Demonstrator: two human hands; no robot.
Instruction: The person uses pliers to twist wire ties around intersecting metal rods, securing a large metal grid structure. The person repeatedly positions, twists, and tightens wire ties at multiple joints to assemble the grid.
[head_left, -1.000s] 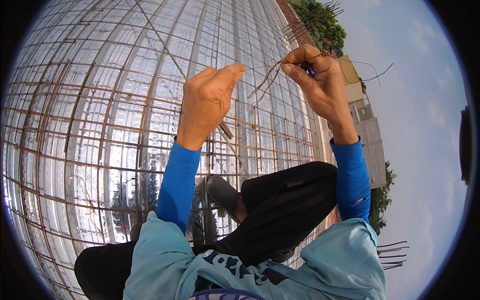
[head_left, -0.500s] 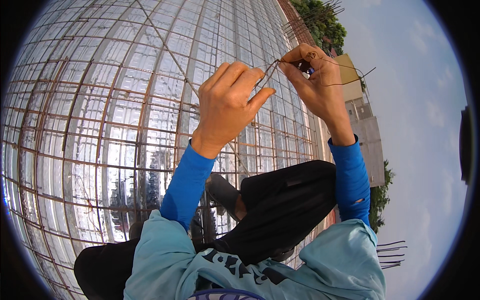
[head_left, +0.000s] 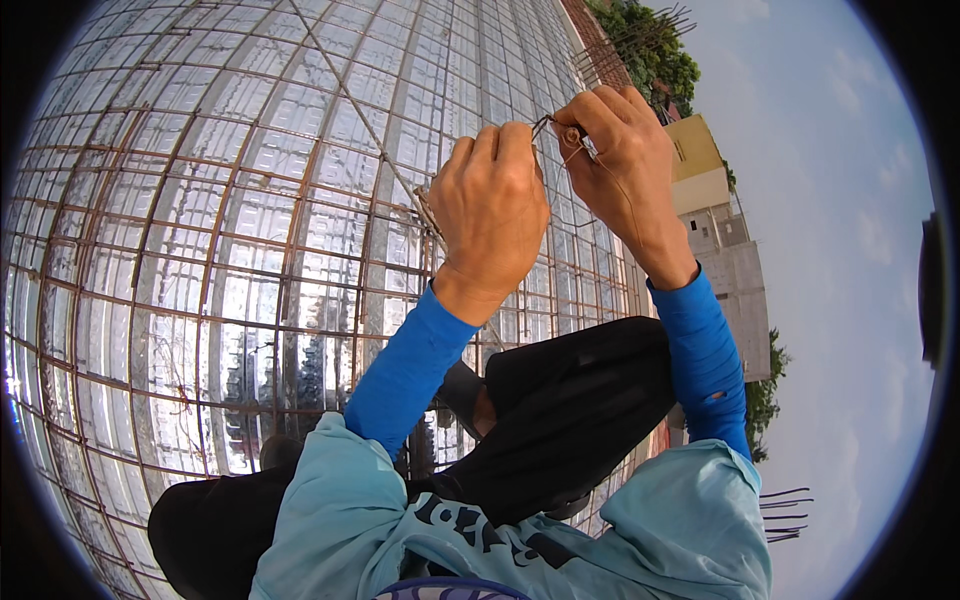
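My left hand (head_left: 495,205) is closed, its back turned up and its fingers curled around one end of a thin dark wire (head_left: 541,125). Close on its right, my right hand (head_left: 628,180) pinches the same wire between thumb and forefinger. A short bent length spans the small gap between the two hands. One curled strand loops by the right thumb and trails down over that hand. Rough brown strands (head_left: 430,212) show beside the left hand; whether it holds them I cannot tell. Both hands are raised above the rebar grid (head_left: 290,230).
Under the grid lies shiny corrugated metal decking (head_left: 240,350). A diagonal bar (head_left: 345,90) crosses the mesh. My bent leg in black trousers (head_left: 575,395) is below my hands. To the right, past the deck edge, stand buildings (head_left: 725,270), trees and protruding rebar ends (head_left: 785,512).
My left hand has moved right, closer to the right hand, and its fingers have curled in. The wire span between them is shorter. My right hand has turned slightly.
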